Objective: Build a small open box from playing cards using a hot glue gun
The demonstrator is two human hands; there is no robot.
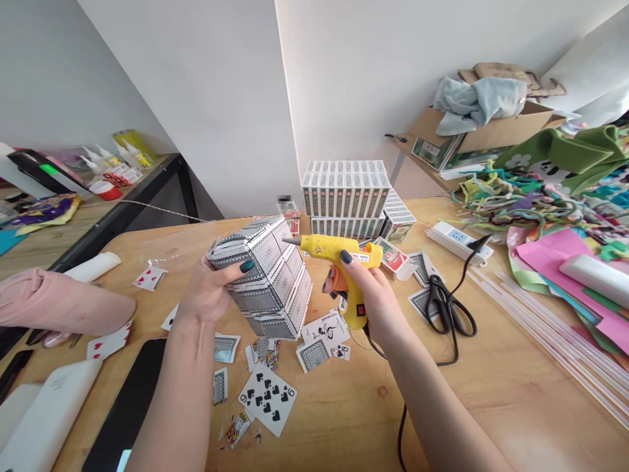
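A: Counting from between the hands, with twelve toward the wall, how are they posed?

B: The left hand (pixel 211 292) is reaching in from seven and clasping the tilted card-covered block (pixel 278 275) at ten, its green-nailed thumb pressing on the near side. The right hand (pixel 376 295) is coming from four, wrapping around the yellow glue gun (pixel 324 246) at two, thumb lying along its back.

A: Is the nozzle touching?

B: It's pointing toward nine and overlapping the block's edge in view; I cannot tell about contact.

A: Any writing showing?

B: The gun is carrying a white label, too small to read. Between six and seven, a spade card (pixel 268 395) is showing a 9.

A: And around them?

B: Stacked card boxes (pixel 346 196) are standing toward one. At three, a black cable (pixel 457 354) is crossing scissors (pixel 436 288), with clear glue sticks (pixel 550 337) lying farther out. A pink pouch (pixel 73 301) is resting at nine. Loose cards are cluttering the tabletop (pixel 344 403) below the block.
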